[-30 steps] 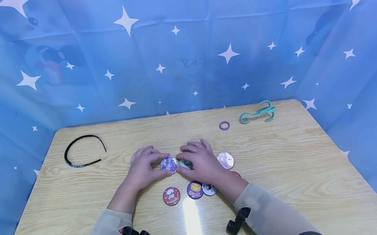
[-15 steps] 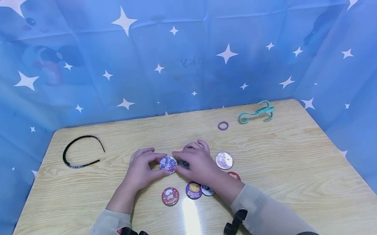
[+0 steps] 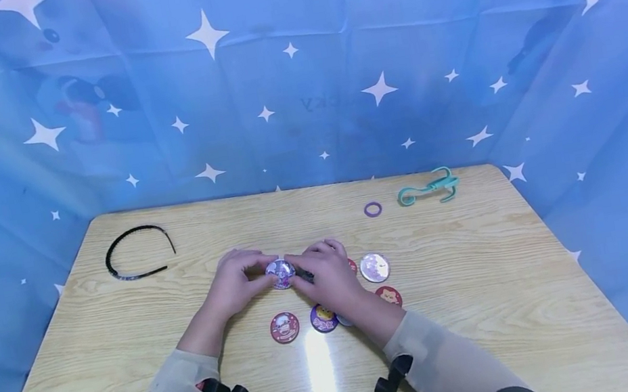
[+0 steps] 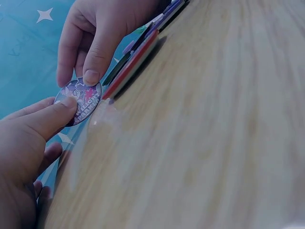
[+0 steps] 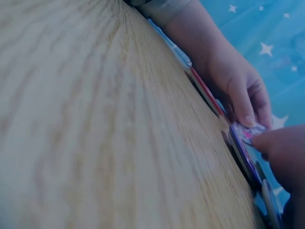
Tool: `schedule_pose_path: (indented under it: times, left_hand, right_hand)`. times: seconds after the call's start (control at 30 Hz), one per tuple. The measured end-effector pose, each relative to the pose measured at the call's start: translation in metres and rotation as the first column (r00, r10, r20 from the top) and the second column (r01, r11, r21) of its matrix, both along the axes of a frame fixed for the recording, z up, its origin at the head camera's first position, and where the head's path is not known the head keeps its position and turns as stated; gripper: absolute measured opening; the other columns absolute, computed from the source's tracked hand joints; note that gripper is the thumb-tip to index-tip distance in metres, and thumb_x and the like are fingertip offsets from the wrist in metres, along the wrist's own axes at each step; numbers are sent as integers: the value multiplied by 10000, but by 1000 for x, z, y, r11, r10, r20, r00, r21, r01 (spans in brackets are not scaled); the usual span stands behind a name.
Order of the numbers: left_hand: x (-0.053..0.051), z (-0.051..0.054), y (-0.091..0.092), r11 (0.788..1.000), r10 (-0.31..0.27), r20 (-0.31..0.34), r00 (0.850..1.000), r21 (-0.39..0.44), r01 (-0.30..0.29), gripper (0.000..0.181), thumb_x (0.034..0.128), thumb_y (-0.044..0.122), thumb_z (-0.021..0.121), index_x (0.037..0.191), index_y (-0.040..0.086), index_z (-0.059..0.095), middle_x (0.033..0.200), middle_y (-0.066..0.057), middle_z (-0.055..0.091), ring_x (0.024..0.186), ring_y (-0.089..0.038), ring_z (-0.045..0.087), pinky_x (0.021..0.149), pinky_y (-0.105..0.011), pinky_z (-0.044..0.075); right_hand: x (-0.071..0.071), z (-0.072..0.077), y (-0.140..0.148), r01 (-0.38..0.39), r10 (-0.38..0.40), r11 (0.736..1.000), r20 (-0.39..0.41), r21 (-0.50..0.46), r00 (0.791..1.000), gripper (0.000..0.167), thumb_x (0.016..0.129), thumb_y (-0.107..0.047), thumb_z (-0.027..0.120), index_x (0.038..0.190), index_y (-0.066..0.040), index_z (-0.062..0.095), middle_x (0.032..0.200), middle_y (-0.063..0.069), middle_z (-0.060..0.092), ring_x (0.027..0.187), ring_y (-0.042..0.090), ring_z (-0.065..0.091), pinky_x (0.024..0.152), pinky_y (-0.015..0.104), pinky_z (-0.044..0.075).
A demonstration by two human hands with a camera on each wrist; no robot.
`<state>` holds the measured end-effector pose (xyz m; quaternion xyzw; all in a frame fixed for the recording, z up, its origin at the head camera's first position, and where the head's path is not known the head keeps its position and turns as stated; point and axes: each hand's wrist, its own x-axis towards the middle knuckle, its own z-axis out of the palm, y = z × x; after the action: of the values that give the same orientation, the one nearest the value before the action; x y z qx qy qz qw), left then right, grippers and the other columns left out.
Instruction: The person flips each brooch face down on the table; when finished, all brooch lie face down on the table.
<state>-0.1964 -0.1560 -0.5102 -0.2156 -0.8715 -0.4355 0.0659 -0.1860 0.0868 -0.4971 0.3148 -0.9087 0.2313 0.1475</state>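
Purple-and-white badge (image 3: 280, 274), one: we pinch it between left hand (image 3: 242, 281) and right hand (image 3: 329, 276), over the table (image 3: 98, 353); taken up, not yet released. Pale badge (image 3: 375, 268) and nearest red badge (image 3: 284, 327) lie unheld; full count we cannot tell.

On the blue curtain (image 3: 171, 74) we make out faint lettering (image 3: 313, 103), seemingly a mirrored "cky". Lettering curves along the lower edge of the purple-and-white badge (image 4: 86, 96), but we cannot read it. Marks on the purple badge with a yellow figure (image 3: 324, 318) look like writing, too small for us.
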Motion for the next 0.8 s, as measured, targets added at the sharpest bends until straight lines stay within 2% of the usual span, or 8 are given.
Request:
schedule_pose_path:
  times: [0.13,0.2,0.37,0.57,0.8]
  left_hand:
    - [1,0,1,1000,11,26,1000,23,-12,322,865,170,918,1174,196,829,1034,108,772,958,-139,639,908,-401,495]
    - [2,0,1,999,14,41,999,40,-16,306,864,162,918,1156,188,832,1023,102,770,969,-147,623,873,-383,527]
    - [2,0,1,997,11,67,998,81,-17,242,875,143,906,1104,168,833,1016,74,764,983,-164,654,869,-374,572]
    - [3,0,1,994,16,66,998,103,-23,192,881,139,900,1058,175,836,1019,62,755,970,-157,669,859,-355,586]
    - [1,-2,0,994,10,20,1000,104,-12,139,880,135,899,992,189,838,984,81,764,949,-155,676,858,-356,563]
  right_hand:
    - [1,0,0,0,0,1000,-13,-20,1000,427,920,-314,864,1322,-201,771,1075,-46,804,1062,196,662,1080,550,408]
    - [1,-1,0,-4,4,1000,-16,-29,1000,428,914,-310,871,1315,-196,774,1079,-45,804,1056,196,662,1075,548,412]
    - [1,-2,0,-6,5,998,-9,-55,1000,418,894,-308,890,1284,-198,786,1048,-53,803,1043,196,659,1071,543,411]
    - [0,-1,-2,5,-4,997,10,-77,1000,346,912,-316,879,1238,-233,800,1025,-74,801,1040,183,653,1076,527,399]
    - [0,0,-2,-9,7,992,-17,-123,1000,226,927,-254,867,1148,-246,824,1034,-96,804,1021,179,653,1062,515,400]
